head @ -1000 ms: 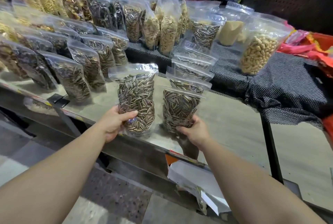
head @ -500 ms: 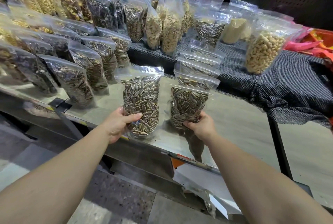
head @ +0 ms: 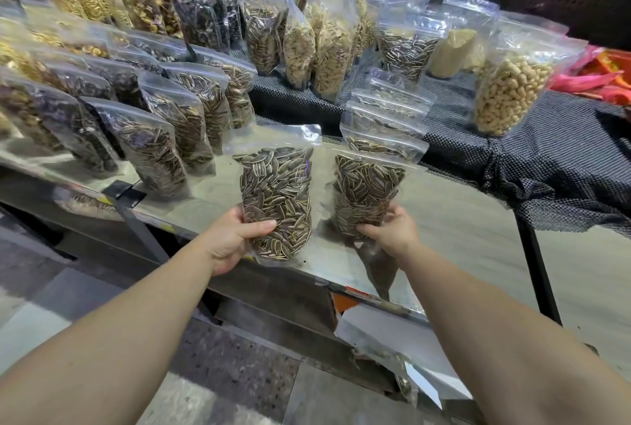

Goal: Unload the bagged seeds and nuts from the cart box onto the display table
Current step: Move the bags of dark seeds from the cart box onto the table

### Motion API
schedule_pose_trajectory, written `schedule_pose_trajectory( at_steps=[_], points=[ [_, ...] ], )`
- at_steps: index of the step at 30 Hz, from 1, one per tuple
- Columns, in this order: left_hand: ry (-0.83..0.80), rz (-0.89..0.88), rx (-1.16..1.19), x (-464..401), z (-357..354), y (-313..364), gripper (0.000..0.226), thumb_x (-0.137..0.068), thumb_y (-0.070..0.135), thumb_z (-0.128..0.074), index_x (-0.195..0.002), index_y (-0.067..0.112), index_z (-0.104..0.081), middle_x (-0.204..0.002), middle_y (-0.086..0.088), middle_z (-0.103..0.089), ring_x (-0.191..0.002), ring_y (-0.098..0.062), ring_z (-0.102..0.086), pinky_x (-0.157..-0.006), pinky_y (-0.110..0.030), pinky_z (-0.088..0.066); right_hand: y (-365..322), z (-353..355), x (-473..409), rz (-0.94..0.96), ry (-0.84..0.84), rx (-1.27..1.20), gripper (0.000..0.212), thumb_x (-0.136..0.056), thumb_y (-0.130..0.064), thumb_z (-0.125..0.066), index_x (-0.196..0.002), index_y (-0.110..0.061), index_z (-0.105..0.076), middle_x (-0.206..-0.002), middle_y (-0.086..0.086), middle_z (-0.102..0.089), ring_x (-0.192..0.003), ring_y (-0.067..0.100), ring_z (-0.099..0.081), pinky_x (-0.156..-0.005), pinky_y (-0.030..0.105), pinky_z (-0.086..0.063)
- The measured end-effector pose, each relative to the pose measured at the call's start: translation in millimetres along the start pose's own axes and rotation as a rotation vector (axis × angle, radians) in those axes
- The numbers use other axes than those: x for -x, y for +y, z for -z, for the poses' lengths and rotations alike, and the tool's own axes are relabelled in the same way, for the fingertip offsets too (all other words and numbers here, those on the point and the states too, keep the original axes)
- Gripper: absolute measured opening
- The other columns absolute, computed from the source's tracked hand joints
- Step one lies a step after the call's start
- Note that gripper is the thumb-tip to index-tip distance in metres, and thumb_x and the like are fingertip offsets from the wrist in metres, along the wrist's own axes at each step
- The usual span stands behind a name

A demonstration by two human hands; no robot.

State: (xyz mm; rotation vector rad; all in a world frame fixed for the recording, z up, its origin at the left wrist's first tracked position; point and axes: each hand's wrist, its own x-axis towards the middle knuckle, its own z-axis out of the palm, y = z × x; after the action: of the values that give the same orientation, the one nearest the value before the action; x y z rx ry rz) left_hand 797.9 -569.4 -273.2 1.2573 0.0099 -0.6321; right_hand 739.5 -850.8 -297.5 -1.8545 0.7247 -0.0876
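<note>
At the near edge of the display table, the left hand grips one upright sunflower seed bag; the right hand clasps another seed bag, fronting a far row of bags

A market stall: rows of bagged seeds and nuts crowd a display table.

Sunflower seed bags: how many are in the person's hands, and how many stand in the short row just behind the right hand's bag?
Left-hand bag, held by the left hand: 1
Right-hand bag, held by the right hand: 1
Row behind: 4
Total: 6
</note>
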Motion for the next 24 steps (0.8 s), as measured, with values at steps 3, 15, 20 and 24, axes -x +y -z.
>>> schedule_pose_trajectory(
  at_steps=[3, 15, 20, 24],
  points=[
    [-0.162, 0.052, -0.040, 1.0, 6.7, -2.8, 0.076, -0.042, 0.010, -0.098, -0.110, 0.011, -0.066, -0.098, -0.009, -0.077, -0.092, -0.024, -0.073, -0.067, -0.036, -0.061, -1.1, 7.0, 10.5, -0.082, 0.034, 0.058, 0.087, -0.064, -0.022, -0.090, -0.134, -0.012, -0.039, -0.131, 0.009, -0.049, -0.115, 0.028, -0.055, -0.093, 0.042, -0.051],
    [-0.143, 0.026, -0.285, -25.3, -49.7, -27.3, 0.042, -0.065, -0.010, -0.081, -0.102, 0.005, -0.068, -0.088, -0.005, -0.077, -0.089, -0.025, -0.071, -0.077, -0.034, -0.057, -13.6, 18.6, 75.9, -0.005, -0.340, 0.006, 0.072, -0.073, -0.002, -0.080, -0.130, -0.025, -0.043, -0.116, 0.004, -0.059, -0.101, 0.022, -0.062, -0.079, 0.032, -0.056],
    [-0.113, -0.007, -0.352, -38.7, -74.3, -36.1, 0.055, -0.066, -0.004, -0.085, -0.115, 0.004, -0.063, -0.101, -0.008, -0.075, -0.089, -0.024, -0.071, -0.064, -0.030, -0.055, -17.5, 6.3, 74.2, 0.086, -0.110, 0.036, 0.057, -0.072, -0.007, -0.083, -0.120, -0.014, -0.052, -0.104, 0.005, -0.069, -0.093, 0.020, -0.069, -0.086, 0.042, -0.058],
    [-0.121, -0.079, -0.525, -42.2, -82.5, -36.9, 0.047, -0.070, -0.004, -0.085, -0.108, 0.009, -0.059, -0.094, 0.001, -0.070, -0.082, -0.008, -0.065, -0.072, -0.017, -0.056, -8.5, 4.5, 73.2, 0.068, -0.074, 0.023, 0.040, -0.076, -0.007, -0.080, -0.108, -0.018, -0.058, -0.102, 0.005, -0.070, -0.083, 0.023, -0.069, -0.079, 0.045, -0.058]
  ],
)
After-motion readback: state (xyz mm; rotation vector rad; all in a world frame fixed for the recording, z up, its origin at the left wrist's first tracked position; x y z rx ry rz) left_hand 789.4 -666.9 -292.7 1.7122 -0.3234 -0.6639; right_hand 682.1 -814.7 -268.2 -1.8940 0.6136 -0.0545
